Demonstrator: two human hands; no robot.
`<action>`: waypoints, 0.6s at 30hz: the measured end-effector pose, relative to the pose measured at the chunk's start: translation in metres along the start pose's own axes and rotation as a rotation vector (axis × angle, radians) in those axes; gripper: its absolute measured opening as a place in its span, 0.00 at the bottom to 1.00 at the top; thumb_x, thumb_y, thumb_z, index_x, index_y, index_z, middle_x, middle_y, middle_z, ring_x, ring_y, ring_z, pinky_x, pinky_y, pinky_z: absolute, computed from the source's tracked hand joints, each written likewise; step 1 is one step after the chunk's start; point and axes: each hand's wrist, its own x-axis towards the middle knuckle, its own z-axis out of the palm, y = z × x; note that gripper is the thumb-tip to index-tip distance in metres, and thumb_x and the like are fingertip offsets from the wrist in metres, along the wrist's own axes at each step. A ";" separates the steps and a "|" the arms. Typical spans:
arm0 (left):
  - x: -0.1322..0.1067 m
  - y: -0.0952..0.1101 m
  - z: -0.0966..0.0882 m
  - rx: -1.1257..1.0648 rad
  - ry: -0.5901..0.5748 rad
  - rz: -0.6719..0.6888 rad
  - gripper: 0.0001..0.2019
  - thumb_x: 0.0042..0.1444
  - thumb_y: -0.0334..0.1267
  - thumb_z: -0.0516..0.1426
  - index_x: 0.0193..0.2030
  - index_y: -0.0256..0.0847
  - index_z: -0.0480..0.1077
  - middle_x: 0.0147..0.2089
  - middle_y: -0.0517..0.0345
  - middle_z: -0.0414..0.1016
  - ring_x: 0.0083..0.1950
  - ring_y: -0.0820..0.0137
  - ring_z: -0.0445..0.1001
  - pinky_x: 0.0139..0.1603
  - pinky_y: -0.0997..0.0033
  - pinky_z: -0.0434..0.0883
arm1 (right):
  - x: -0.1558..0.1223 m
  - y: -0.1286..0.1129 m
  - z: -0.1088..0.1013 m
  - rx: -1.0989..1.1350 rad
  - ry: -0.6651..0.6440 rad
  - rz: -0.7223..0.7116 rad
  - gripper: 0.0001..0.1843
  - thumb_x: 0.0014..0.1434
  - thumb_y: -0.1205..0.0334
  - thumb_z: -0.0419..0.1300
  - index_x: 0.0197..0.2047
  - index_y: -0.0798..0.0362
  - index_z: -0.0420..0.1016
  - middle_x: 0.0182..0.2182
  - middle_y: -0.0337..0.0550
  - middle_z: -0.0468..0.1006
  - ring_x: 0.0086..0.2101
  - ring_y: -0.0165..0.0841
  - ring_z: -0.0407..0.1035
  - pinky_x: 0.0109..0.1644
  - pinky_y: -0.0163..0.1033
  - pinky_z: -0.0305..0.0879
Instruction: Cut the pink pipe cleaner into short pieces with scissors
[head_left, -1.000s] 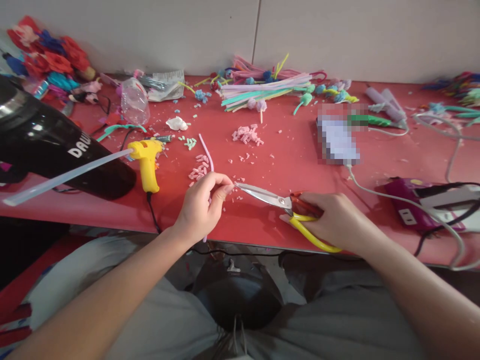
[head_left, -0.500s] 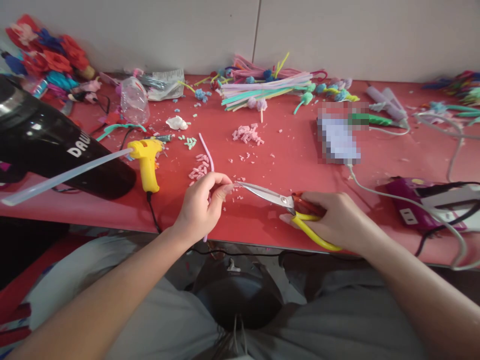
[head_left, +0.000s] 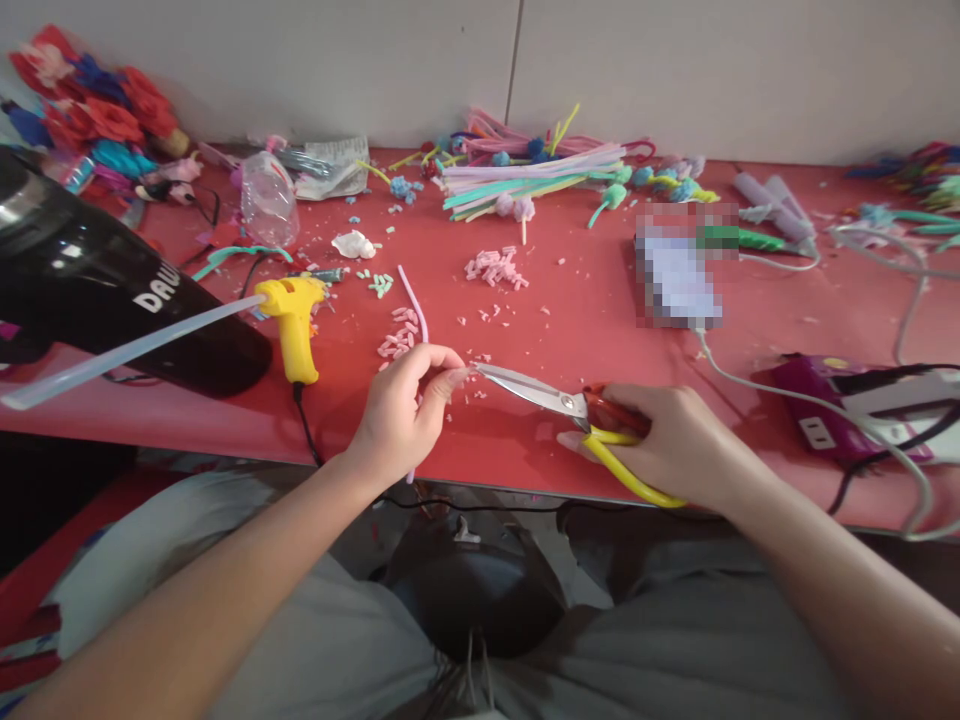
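Red worktop (head_left: 495, 445) stretches under everything, with a black flask (head_left: 82, 265) tilted at its left. Scissors (head_left: 568, 403) lie within the right hand (head_left: 671, 440), fingers wrapped around the handles, blades nearly together, points just beside the left fingertips. The left hand (head_left: 401, 410) pinches thumb against forefinger; whatever is between is too small to tell. Pale purple stem (head_left: 415, 305) shows above and below that hand; its middle is mostly hidden. Pink snippets (head_left: 396, 338) lie just beyond the left knuckles.
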 end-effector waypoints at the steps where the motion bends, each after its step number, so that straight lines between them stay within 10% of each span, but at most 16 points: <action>1: 0.000 0.000 0.000 0.001 -0.004 0.002 0.05 0.65 0.36 0.55 0.38 0.39 0.69 0.28 0.63 0.71 0.27 0.78 0.69 0.29 0.78 0.66 | 0.000 -0.001 0.000 0.002 0.002 0.008 0.32 0.48 0.36 0.64 0.21 0.49 0.50 0.19 0.32 0.50 0.24 0.29 0.42 0.23 0.35 0.46; 18: -0.001 0.000 0.000 0.003 -0.006 0.020 0.04 0.65 0.34 0.55 0.37 0.40 0.68 0.28 0.63 0.70 0.27 0.78 0.68 0.27 0.79 0.65 | 0.001 -0.001 0.002 -0.036 -0.016 0.069 0.33 0.48 0.33 0.62 0.22 0.49 0.49 0.19 0.32 0.51 0.25 0.29 0.42 0.23 0.33 0.46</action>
